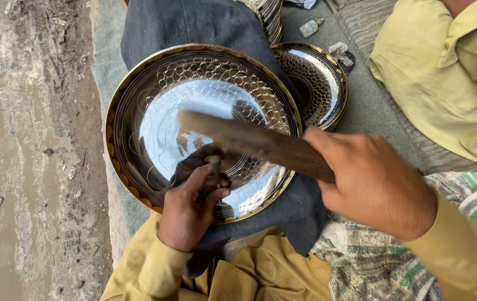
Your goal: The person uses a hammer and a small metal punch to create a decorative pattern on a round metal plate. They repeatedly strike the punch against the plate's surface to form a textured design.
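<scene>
Ground-level metal workshop: stacked engraved plates (269, 17) beside muddy ground (26, 150).

From my feed, wet muddy ground (26, 156) fills the nine o'clock side under flat daylight. A grey mat (372, 106) covers the floor towards two o'clock, with a checked cloth (372, 262) at five.

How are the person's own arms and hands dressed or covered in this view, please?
Both hands, the left hand and the right hand, are bare: no gloves, rings or watch show. Each arm wears a long mustard-yellow cloth sleeve reaching the wrist, plain and unmarked, loosely creased.
</scene>
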